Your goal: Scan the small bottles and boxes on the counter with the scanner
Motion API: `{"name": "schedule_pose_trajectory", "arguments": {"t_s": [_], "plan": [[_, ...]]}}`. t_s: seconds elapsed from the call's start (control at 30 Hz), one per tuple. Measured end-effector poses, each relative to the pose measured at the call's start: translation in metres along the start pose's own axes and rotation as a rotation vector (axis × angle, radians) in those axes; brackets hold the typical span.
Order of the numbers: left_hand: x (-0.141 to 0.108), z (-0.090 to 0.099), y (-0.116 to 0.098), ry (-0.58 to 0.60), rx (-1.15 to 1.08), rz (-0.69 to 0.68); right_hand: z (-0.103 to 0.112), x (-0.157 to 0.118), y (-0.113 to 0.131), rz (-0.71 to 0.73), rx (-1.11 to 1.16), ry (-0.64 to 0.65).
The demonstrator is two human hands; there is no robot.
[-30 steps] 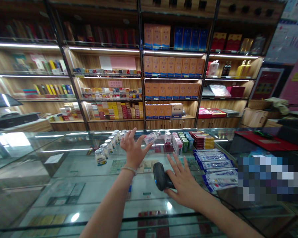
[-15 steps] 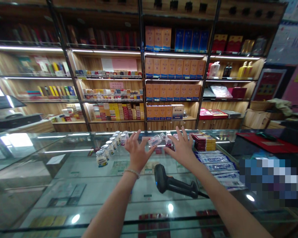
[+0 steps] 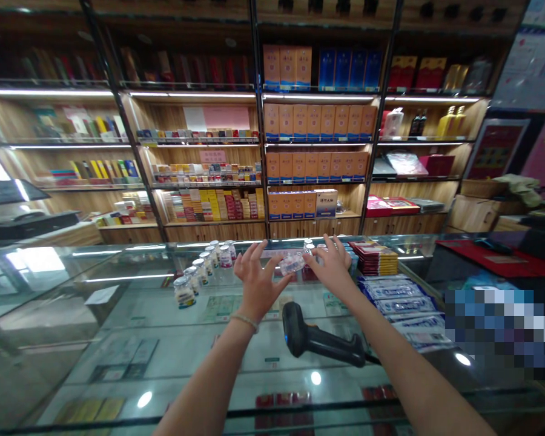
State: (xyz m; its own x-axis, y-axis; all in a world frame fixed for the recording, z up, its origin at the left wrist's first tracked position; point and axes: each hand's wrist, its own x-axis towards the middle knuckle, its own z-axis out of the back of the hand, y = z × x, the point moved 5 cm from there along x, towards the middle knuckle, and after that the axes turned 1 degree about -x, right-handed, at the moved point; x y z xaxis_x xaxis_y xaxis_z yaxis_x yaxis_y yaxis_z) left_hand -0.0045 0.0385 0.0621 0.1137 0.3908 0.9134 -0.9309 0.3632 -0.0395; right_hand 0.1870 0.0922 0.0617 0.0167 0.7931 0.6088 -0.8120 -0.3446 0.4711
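Note:
A small clear bottle (image 3: 292,263) lies sideways in the air between my hands, above the glass counter. My left hand (image 3: 256,282) pinches its left end between thumb and fingers. At its right end, the thumb and fingers of my right hand (image 3: 330,264) close on it. Similar small bottles (image 3: 201,269) with pale caps stand in a slanting row to the left. Another capped bottle (image 3: 307,245) shows partly behind my right hand. Below my hands a black barcode scanner (image 3: 320,339) rests on the glass.
Stacked red and yellow packs (image 3: 373,258) and blue-white packets (image 3: 402,306) lie right of my right hand. A red mat (image 3: 485,260) is farther right. Beyond the glass counter (image 3: 172,351), shelves hold orange boxes (image 3: 320,122). A dark machine (image 3: 27,224) stands at far left.
The bottle has moved slightly right and lies more level. My right hand's fingers, spread before, have come in to its right end. My left hand has shifted slightly right.

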Motion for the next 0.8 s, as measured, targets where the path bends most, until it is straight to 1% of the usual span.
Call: {"name": "schedule_pose_trajectory", "arguments": {"t_s": [0.13, 0.27, 0.37, 0.43, 0.53, 0.67, 0.8], "plan": [[-0.001, -0.002, -0.005, 0.017, -0.009, -0.005, 0.002, 0.0, -0.008, 0.011, 0.065, 0.015], [0.0, -0.006, -0.007, 0.07, -0.016, 0.008, 0.005, -0.001, -0.011, 0.009, 0.098, 0.032], [0.002, -0.009, -0.008, 0.141, -0.043, 0.004, 0.014, -0.001, -0.01, 0.051, 0.072, -0.011], [0.004, -0.011, -0.007, 0.202, -0.081, -0.003, 0.021, -0.001, -0.008, 0.108, 0.05, -0.033], [0.006, -0.014, -0.002, 0.28, -0.149, 0.004, 0.027, -0.002, -0.005, 0.207, 0.017, 0.019], [0.007, -0.018, 0.004, 0.342, -0.204, -0.015, 0.028, -0.006, -0.001, 0.298, -0.012, 0.124], [0.006, -0.021, 0.005, 0.398, -0.226, -0.055, 0.027, -0.009, 0.003, 0.351, -0.03, 0.151]]}}
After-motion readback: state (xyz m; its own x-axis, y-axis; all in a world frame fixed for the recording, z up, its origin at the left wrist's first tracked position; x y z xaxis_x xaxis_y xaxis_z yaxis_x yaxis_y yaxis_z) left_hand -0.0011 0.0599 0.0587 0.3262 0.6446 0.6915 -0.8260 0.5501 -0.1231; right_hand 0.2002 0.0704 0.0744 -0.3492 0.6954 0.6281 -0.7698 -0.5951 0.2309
